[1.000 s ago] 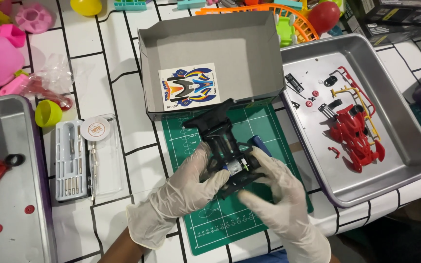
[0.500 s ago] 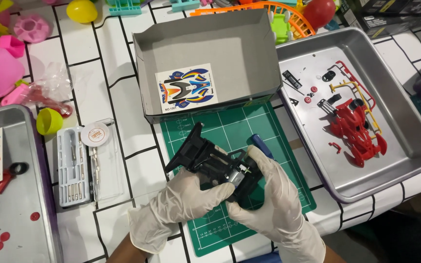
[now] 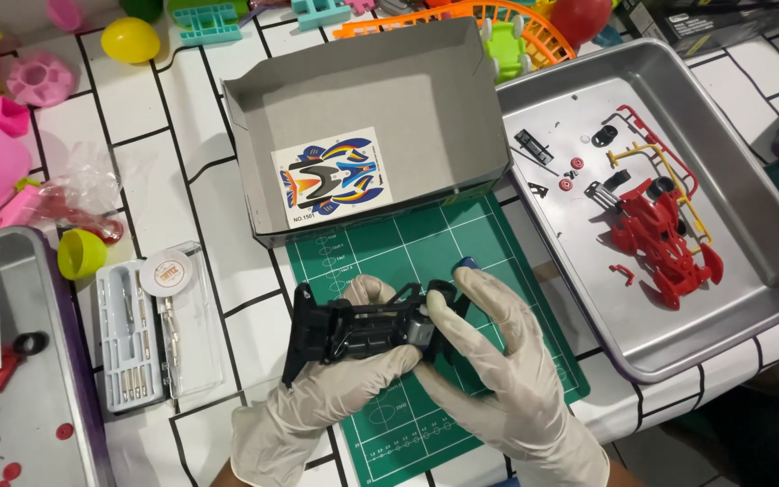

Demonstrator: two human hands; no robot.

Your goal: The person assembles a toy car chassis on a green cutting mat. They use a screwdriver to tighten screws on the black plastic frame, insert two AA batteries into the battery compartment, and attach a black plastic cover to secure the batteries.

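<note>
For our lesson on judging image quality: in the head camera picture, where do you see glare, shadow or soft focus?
Head view: even overhead light; soft glare on the right metal tray; faint shadow under the gloved left hand and right hand on the green cutting mat; the black toy car chassis reads sharp; the far toys look slightly soft.

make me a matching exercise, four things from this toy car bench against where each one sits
Things:
1. black chassis
2. sticker sheet
3. red car body
4. screwdriver set

Places:
A. in the metal tray
B. in the grey box
C. held in both gloved hands
D. on the white table, left of the green mat

Pairs: 1-C, 2-B, 3-A, 4-D
</note>
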